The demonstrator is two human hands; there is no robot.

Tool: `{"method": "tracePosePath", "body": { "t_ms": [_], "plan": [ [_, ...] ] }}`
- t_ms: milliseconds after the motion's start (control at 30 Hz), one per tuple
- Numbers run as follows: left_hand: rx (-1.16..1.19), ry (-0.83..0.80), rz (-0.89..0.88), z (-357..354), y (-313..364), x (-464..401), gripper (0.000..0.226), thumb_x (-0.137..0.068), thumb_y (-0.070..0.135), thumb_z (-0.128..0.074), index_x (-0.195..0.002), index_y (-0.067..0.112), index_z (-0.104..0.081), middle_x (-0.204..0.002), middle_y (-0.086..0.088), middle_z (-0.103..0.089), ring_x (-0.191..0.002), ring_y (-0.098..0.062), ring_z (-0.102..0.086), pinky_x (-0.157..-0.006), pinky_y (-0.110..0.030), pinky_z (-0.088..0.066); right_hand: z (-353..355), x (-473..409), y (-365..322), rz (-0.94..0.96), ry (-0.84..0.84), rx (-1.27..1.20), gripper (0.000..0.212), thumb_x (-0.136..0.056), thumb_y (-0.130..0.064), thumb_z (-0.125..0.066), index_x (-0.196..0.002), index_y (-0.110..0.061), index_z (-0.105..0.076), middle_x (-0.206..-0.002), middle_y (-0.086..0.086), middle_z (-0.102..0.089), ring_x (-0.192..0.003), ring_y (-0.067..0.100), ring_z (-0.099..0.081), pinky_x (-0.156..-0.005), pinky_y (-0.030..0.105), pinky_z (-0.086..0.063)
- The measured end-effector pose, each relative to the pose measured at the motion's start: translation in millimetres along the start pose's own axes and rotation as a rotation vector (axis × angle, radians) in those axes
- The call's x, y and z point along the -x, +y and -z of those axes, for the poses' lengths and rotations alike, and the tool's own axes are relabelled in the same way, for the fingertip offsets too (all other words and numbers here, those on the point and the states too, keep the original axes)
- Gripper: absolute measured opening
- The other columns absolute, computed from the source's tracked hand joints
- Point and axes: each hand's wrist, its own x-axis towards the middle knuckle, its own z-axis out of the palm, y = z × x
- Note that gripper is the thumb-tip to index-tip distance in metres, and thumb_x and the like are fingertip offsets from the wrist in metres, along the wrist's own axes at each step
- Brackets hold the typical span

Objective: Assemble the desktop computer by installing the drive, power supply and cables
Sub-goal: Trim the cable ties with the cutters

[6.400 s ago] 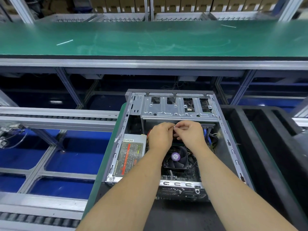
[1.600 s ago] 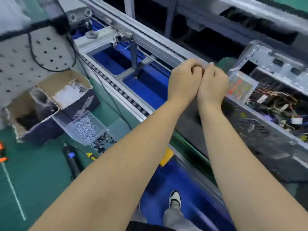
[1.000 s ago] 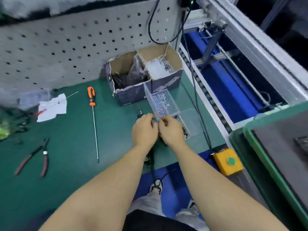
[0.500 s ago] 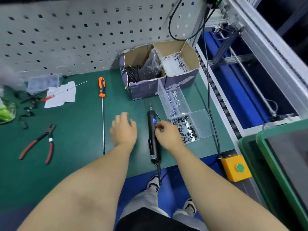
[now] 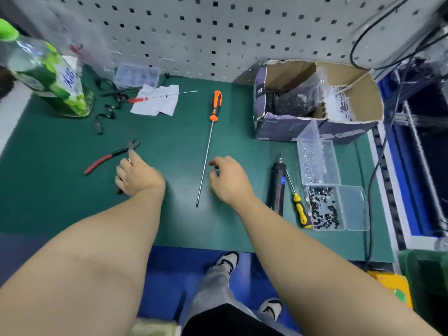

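pliers (image 5: pixel 110 158) with red handles lie on green worktop (image 5: pixel 169 146), left of centre. left hand (image 5: pixel 135 175) rests over their lower handle, fingers spread toward pliers' head; whether grip closes on handle cannot tell. right hand (image 5: pixel 229 179) hovers loose, fingers relaxed, holding nothing, just right of long orange screwdriver (image 5: pixel 210 139). black electric screwdriver (image 5: pixel 278 187) and small yellow screwdriver (image 5: pixel 297 204) lie further right beside clear screw trays (image 5: pixel 351 207). cardboard box (image 5: pixel 315 103) stands behind, green bottle (image 5: pixel 46 71) far left.
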Motion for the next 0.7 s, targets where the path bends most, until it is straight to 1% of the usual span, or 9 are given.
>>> {"method": "tracePosePath", "body": {
  "t_ms": [100, 233, 300, 400, 433, 500, 567, 633, 700],
  "plan": [
    [-0.019, -0.025, 0.037, -1.5, -9.4, -6.6, 0.039, -0.095, 0.008, -0.053, -0.134, 0.009, -0.046, -0.137, -0.019, -0.044, -0.125, -0.04, -0.042, -0.105, -0.049, -0.033, -9.5, -0.3, -7.2, 0.005, -0.035, 0.005, 0.033, -0.098, -0.018, -0.046, -0.126, -0.014, -0.062, -0.118, 0.007, -0.057, -0.113, 0.026, -0.053, -0.093, 0.038, -0.047],
    [0.115, -0.071, 0.19, 1.6, -2.5, -2.1, 0.04, -0.095, 0.006, -0.055, -0.133, 0.002, -0.044, -0.138, -0.023, -0.045, -0.128, -0.041, -0.043, -0.101, -0.05, -0.04, -10.0, 1.8, -2.0, -0.006, -0.031, 0.0, 0.032, -0.098, -0.018, -0.045, -0.125, -0.015, -0.063, -0.117, 0.007, -0.058, -0.112, 0.025, -0.054, -0.091, 0.036, -0.047],
    [0.164, -0.068, 0.202, 5.5, 6.6, 4.2, 0.04, -0.095, 0.007, -0.056, -0.132, -0.002, -0.044, -0.139, -0.023, -0.044, -0.128, -0.041, -0.044, -0.099, -0.049, -0.042, -5.5, 2.4, 2.5, -0.013, -0.015, -0.027, 0.032, -0.098, -0.017, -0.045, -0.124, -0.014, -0.064, -0.118, 0.007, -0.059, -0.111, 0.025, -0.055, -0.092, 0.035, -0.047],
    [0.224, 0.061, 0.101, 14.9, 32.2, 21.7, 0.028, -0.096, 0.013, -0.043, -0.122, 0.002, -0.046, -0.131, -0.019, -0.046, -0.111, -0.042, -0.055, -0.08, -0.051, -0.045, 4.6, 4.2, 11.4, -0.021, 0.031, -0.068, 0.032, -0.097, -0.017, -0.046, -0.124, -0.014, -0.064, -0.12, 0.006, -0.059, -0.11, 0.024, -0.056, -0.093, 0.033, -0.046],
    [0.256, 0.106, 0.043, 17.4, 43.6, 31.4, 0.026, -0.095, 0.015, -0.041, -0.118, 0.004, -0.046, -0.126, -0.017, -0.048, -0.104, -0.042, -0.057, -0.073, -0.05, -0.044, 8.6, 5.0, 14.4, -0.028, 0.055, -0.087, 0.032, -0.098, -0.018, -0.047, -0.126, -0.015, -0.063, -0.121, 0.006, -0.058, -0.111, 0.024, -0.056, -0.094, 0.033, -0.045],
    [0.376, 0.131, -0.086, 20.9, 70.8, 57.5, 0.02, -0.092, 0.02, -0.042, -0.109, 0.01, -0.046, -0.115, -0.011, -0.054, -0.093, -0.04, -0.057, -0.067, -0.042, -0.038, 19.0, 8.4, 20.3, -0.031, 0.125, -0.161, 0.036, -0.1, -0.024, -0.048, -0.134, -0.018, -0.057, -0.129, 0.004, -0.054, -0.118, 0.022, -0.052, -0.1, 0.033, -0.042],
    [0.541, 0.071, -0.205, 21.9, 103.6, 91.1, 0.015, -0.087, 0.026, -0.043, -0.099, 0.018, -0.045, -0.1, -0.003, -0.059, -0.085, -0.035, -0.054, -0.065, -0.036, -0.034, 35.1, 15.1, 25.8, -0.011, 0.221, -0.282, 0.046, -0.101, -0.032, -0.048, -0.146, -0.022, -0.043, -0.143, 0.002, -0.044, -0.131, 0.017, -0.043, -0.108, 0.03, -0.034],
    [0.692, -0.044, -0.316, 20.0, 137.6, 129.1, 0.019, -0.08, 0.031, -0.042, -0.093, 0.019, -0.049, -0.084, 0.001, -0.059, -0.08, -0.033, -0.053, -0.063, -0.038, -0.039, 57.9, 22.8, 36.4, -0.002, 0.349, -0.38, 0.056, -0.102, -0.034, -0.047, -0.153, -0.022, -0.031, -0.156, 0.001, -0.033, -0.143, 0.012, -0.028, -0.117, 0.029, -0.023],
    [0.826, -0.187, -0.414, 16.9, 168.3, 169.8, 0.02, -0.076, 0.03, -0.044, -0.087, 0.017, -0.055, -0.071, 0.006, -0.056, -0.076, -0.031, -0.054, -0.066, -0.039, -0.043, 86.5, 34.4, 55.1, -0.036, 0.461, -0.449, 0.058, -0.103, -0.033, -0.044, -0.156, -0.02, -0.024, -0.161, -0.001, -0.026, -0.148, 0.01, -0.02, -0.122, 0.031, -0.016]
  ]
}}
